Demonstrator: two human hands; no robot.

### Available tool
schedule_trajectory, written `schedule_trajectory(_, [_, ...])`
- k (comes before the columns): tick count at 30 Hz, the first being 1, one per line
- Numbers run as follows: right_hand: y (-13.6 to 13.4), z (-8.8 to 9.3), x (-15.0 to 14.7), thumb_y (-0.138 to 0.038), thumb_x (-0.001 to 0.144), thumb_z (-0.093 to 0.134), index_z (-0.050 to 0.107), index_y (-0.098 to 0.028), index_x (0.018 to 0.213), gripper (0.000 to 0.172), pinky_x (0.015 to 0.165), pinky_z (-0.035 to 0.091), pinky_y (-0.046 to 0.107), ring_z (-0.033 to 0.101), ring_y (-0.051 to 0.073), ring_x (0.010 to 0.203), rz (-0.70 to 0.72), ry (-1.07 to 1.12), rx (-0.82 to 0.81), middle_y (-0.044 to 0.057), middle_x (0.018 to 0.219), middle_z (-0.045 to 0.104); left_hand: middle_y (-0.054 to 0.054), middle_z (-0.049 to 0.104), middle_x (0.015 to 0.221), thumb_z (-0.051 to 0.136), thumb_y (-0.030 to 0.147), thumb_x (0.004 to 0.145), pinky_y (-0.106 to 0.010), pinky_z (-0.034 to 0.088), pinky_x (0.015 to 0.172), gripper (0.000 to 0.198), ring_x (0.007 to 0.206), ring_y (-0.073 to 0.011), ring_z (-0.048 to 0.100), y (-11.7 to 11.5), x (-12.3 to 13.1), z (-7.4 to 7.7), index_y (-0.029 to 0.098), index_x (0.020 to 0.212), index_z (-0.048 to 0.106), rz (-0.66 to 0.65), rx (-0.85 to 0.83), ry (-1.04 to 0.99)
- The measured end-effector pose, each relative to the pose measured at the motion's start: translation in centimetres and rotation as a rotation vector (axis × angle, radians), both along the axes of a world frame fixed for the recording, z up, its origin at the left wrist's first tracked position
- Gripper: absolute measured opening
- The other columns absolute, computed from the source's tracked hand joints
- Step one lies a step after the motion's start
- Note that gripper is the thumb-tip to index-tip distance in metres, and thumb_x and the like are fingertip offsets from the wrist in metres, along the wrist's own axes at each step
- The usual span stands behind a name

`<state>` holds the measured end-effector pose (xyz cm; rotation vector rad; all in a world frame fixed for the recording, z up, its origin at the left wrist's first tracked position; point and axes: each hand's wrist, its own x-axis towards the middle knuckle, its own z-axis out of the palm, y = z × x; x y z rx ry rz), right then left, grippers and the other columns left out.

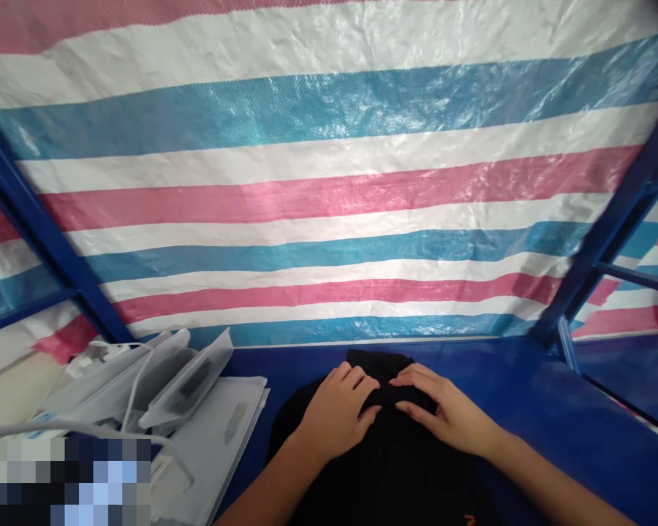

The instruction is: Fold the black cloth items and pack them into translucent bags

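A black cloth, seemingly a garment (384, 460), is spread over a blue surface in front of me, with a small orange mark near its lower right. My left hand (340, 405) bends its fingers and thumb round a fold near the cloth's upper edge. Opposite it, my right hand (447, 409) pinches the same fold between fingers and thumb. The two hands are a short gap apart, their fingertips pointing towards each other. Part of the fold is hidden under the fingers.
Translucent plastic pouches (189, 387) and a flat white packet (224, 431) lie to the left, with a white cable (137, 380) over them. Blue metal shelf posts (597, 241) rise on both sides. A striped plastic sheet (329, 197) hangs behind the blue shelf (581, 446).
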<state>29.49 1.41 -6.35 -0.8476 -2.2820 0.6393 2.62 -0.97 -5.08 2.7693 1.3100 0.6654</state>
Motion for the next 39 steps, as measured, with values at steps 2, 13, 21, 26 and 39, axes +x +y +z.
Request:
schedule_trajectory(2, [-0.02, 0.03, -0.05, -0.041, 0.107, 0.063, 0.066, -0.028, 0.134, 0.03, 0.107, 0.056, 0.046, 0.067, 0.028, 0.121, 0.001, -0.005, -0.001, 0.01, 0.129, 0.07, -0.006, 0.067, 0.115, 0.072, 0.027, 0.097, -0.044, 0.051, 0.092, 0.026, 0.106, -0.0277, 0.059, 0.02, -0.02, 0.02, 0.024, 0.122, 0.064, -0.007, -0.005, -0.002])
schedule_trajectory(13, [-0.27, 0.27, -0.12, -0.036, 0.106, 0.064, 0.066, -0.029, 0.137, 0.032, 0.106, 0.057, 0.044, 0.067, 0.028, 0.121, 0.0, 0.01, 0.032, 0.01, 0.129, 0.07, -0.006, 0.067, 0.115, 0.072, 0.025, 0.098, -0.044, 0.052, 0.092, 0.026, 0.108, -0.0279, 0.059, -0.11, 0.08, 0.26, 0.024, 0.123, 0.064, -0.014, -0.008, -0.02])
schedule_trajectory(21, [-0.32, 0.22, -0.28, -0.036, 0.107, 0.064, 0.065, -0.028, 0.136, 0.03, 0.105, 0.057, 0.044, 0.067, 0.028, 0.12, 0.006, 0.006, 0.044, 0.01, 0.129, 0.069, -0.006, 0.067, 0.118, 0.072, 0.026, 0.098, -0.045, 0.051, 0.094, 0.027, 0.11, -0.0283, 0.059, -0.15, -0.05, 0.12, 0.024, 0.124, 0.064, -0.006, -0.033, -0.032])
schedule_trajectory(26, [-0.22, 0.14, -0.24, -0.036, 0.107, 0.063, 0.065, -0.027, 0.136, 0.03, 0.106, 0.057, 0.045, 0.066, 0.028, 0.121, 0.006, 0.002, 0.054, 0.011, 0.129, 0.069, -0.006, 0.067, 0.117, 0.073, 0.025, 0.097, -0.045, 0.051, 0.095, 0.027, 0.11, -0.0285, 0.059, -0.09, -0.04, 0.19, 0.024, 0.122, 0.065, -0.02, -0.028, -0.051])
schedule_trajectory(39, [0.1, -0.18, -0.07, -0.035, 0.102, 0.072, 0.063, -0.028, 0.139, 0.039, 0.106, 0.058, 0.047, 0.067, 0.029, 0.121, 0.011, -0.002, 0.1, 0.011, 0.13, 0.071, -0.005, 0.068, 0.115, 0.074, 0.023, 0.097, -0.044, 0.052, 0.095, 0.028, 0.109, -0.027, 0.06, -0.02, 0.05, 0.22, 0.025, 0.123, 0.065, -0.016, -0.006, -0.049])
